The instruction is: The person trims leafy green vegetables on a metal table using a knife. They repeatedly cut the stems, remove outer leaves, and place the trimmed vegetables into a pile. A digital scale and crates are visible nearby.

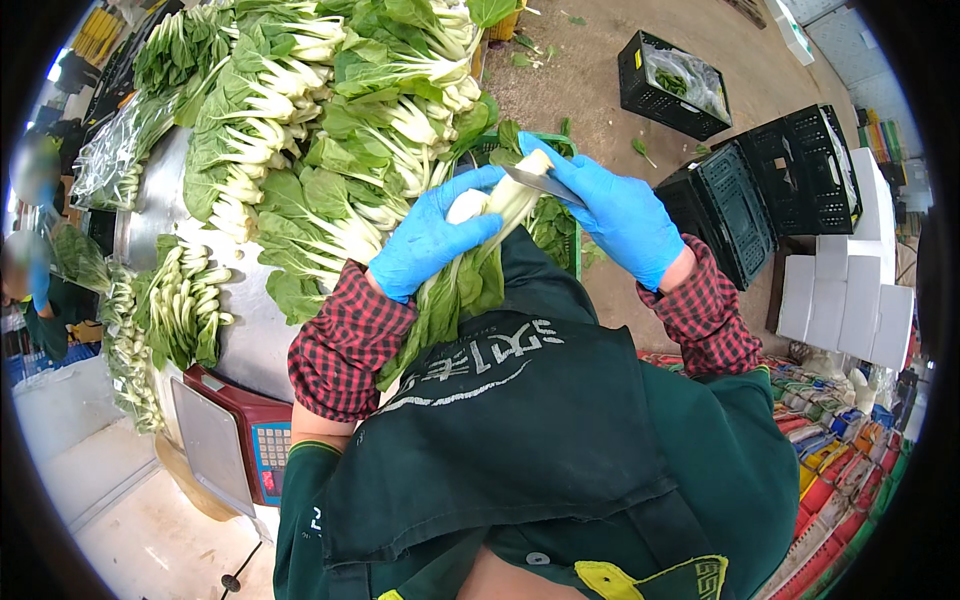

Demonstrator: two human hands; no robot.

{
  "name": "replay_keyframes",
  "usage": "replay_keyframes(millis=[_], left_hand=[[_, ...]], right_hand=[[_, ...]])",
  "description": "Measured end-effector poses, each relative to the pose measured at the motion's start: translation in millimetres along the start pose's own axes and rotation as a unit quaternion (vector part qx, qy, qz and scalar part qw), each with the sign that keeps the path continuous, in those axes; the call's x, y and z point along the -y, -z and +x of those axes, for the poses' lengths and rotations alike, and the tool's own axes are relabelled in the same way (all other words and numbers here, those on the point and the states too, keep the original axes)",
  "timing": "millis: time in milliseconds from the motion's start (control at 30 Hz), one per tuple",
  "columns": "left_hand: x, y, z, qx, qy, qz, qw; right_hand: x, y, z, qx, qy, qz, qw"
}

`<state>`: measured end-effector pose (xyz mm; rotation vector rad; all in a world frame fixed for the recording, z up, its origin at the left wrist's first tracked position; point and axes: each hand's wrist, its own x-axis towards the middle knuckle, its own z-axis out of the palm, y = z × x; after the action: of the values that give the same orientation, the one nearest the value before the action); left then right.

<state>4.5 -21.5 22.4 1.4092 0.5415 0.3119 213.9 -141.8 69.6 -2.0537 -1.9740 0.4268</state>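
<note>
My left hand, in a blue glove, grips pale-stemmed bok choy in front of my apron. Its green leaves hang down past my left wrist. In my right hand, also gloved in blue, is a knife whose metal blade lies across the white stem near the root end; the handle is hidden in my palm. Below and behind my hands, a green plastic crate holds loose leaves. Rows of bok choy are heaped on the metal table at my left.
A red electronic scale stands at the table's near edge beside bok choy bundles. Black plastic crates and white boxes are on the floor at right. Stacked colourful crates lie lower right. Another person is at far left.
</note>
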Motion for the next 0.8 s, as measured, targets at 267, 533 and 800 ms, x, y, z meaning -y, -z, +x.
replay_keyframes(millis=[267, 533, 800], left_hand=[[22.6, 0.8, 4.0, 0.002, 0.022, -0.061, 0.998], [11.8, -23.8, 18.9, -0.118, -0.087, 0.17, 0.975], [11.4, -25.0, 61.6, -0.19, -0.128, 0.25, 0.941]], right_hand=[[-38.1, -45.0, 1.8, -0.025, -0.127, 0.417, 0.9], [-4.2, -69.2, 24.8, -0.138, -0.099, 0.517, 0.839], [-45.7, -30.9, 20.7, -0.182, -0.138, 0.415, 0.88]])
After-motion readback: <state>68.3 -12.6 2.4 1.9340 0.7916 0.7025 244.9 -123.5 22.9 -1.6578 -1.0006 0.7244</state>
